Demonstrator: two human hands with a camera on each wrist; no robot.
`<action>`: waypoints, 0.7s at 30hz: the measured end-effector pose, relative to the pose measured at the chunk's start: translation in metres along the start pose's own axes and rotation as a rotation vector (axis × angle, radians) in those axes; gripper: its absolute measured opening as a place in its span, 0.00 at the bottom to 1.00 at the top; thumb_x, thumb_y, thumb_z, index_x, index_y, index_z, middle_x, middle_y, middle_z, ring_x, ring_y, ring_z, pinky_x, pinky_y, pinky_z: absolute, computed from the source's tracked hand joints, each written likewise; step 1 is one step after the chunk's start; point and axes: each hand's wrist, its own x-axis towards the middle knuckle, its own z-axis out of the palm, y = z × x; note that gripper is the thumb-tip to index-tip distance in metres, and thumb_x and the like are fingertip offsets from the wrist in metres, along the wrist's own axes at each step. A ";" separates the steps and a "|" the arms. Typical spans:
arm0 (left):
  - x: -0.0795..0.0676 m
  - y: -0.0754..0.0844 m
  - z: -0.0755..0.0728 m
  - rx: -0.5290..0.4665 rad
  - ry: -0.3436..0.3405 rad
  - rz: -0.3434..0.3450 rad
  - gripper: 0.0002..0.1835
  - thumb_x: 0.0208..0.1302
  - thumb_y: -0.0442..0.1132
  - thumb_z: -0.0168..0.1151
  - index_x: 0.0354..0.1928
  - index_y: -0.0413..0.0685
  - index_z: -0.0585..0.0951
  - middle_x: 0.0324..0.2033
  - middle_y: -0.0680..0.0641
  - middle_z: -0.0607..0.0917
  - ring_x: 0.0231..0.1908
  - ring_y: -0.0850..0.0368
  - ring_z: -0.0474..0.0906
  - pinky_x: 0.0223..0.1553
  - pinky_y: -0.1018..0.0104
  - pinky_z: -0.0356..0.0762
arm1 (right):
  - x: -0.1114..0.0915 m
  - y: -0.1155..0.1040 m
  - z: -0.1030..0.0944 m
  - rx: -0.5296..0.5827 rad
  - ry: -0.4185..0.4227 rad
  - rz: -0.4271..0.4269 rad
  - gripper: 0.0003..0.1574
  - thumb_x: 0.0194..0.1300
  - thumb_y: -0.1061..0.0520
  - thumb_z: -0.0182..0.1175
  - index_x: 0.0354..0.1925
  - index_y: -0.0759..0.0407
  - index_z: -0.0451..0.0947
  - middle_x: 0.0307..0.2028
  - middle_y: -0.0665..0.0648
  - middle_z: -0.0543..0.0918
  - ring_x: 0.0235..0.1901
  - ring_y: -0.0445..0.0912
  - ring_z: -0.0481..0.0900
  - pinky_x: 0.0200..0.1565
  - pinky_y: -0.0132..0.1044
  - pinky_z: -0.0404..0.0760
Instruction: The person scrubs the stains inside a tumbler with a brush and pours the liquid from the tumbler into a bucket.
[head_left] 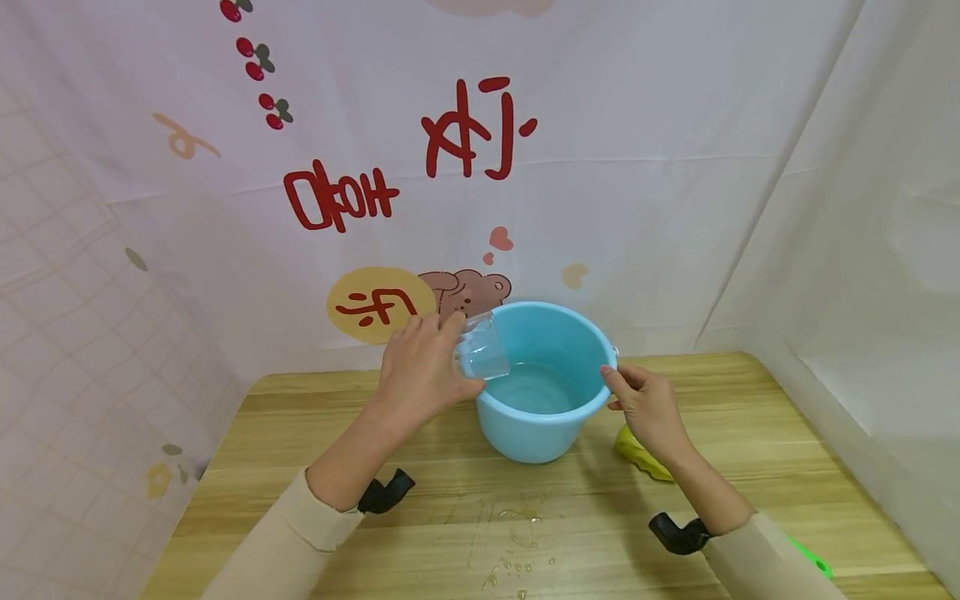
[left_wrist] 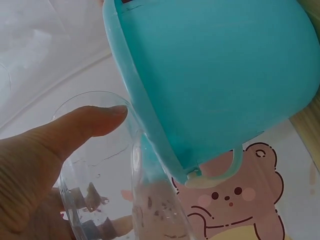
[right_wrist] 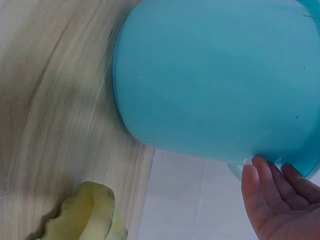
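Observation:
My left hand (head_left: 418, 364) grips a clear drinking glass (head_left: 483, 350), tilted with its mouth at the left rim of a light blue bucket (head_left: 527, 439). In the left wrist view the thumb lies along the near side of the glass (left_wrist: 102, 160), and droplets cling inside it. Pale liquid, apparently water, shows at the bottom of the bucket, which stands upright on the table. My right hand (head_left: 651, 410) pinches the bucket's right rim, thumb on top; in the right wrist view its fingertips (right_wrist: 261, 162) touch the outer wall just below the rim.
A crumpled yellow cloth-like item (head_left: 641, 457) lies on the wooden table (head_left: 315, 450) beneath my right wrist. A bright green object (head_left: 812, 557) is partly hidden by my right sleeve. Water drops (head_left: 517, 567) dot the tabletop in front. A printed white curtain (head_left: 637, 208) hangs behind.

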 end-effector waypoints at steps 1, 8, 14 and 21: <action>0.000 0.000 0.000 0.002 0.000 0.003 0.42 0.35 0.56 0.77 0.55 0.49 0.73 0.33 0.48 0.74 0.36 0.52 0.65 0.33 0.60 0.67 | 0.000 0.000 0.000 0.001 0.000 -0.001 0.36 0.65 0.35 0.53 0.53 0.64 0.77 0.44 0.64 0.83 0.34 0.51 0.82 0.38 0.43 0.82; 0.001 0.001 -0.001 0.018 -0.002 0.015 0.41 0.35 0.55 0.77 0.54 0.49 0.73 0.33 0.48 0.74 0.35 0.52 0.65 0.33 0.60 0.66 | 0.000 0.000 0.000 0.001 -0.004 0.002 0.38 0.65 0.34 0.53 0.54 0.64 0.77 0.45 0.64 0.82 0.33 0.49 0.82 0.39 0.46 0.82; 0.002 0.002 -0.001 0.038 -0.011 0.010 0.42 0.35 0.56 0.77 0.55 0.50 0.73 0.34 0.48 0.74 0.36 0.51 0.66 0.34 0.60 0.66 | 0.001 0.000 0.000 0.001 -0.007 0.005 0.38 0.65 0.34 0.53 0.54 0.64 0.77 0.45 0.64 0.82 0.34 0.51 0.83 0.40 0.46 0.82; 0.003 0.002 -0.001 0.048 -0.012 0.005 0.43 0.35 0.56 0.77 0.57 0.50 0.73 0.35 0.47 0.75 0.37 0.50 0.66 0.35 0.59 0.67 | 0.002 0.001 0.001 0.006 -0.008 0.015 0.38 0.64 0.34 0.53 0.54 0.64 0.77 0.44 0.64 0.82 0.33 0.48 0.83 0.40 0.46 0.82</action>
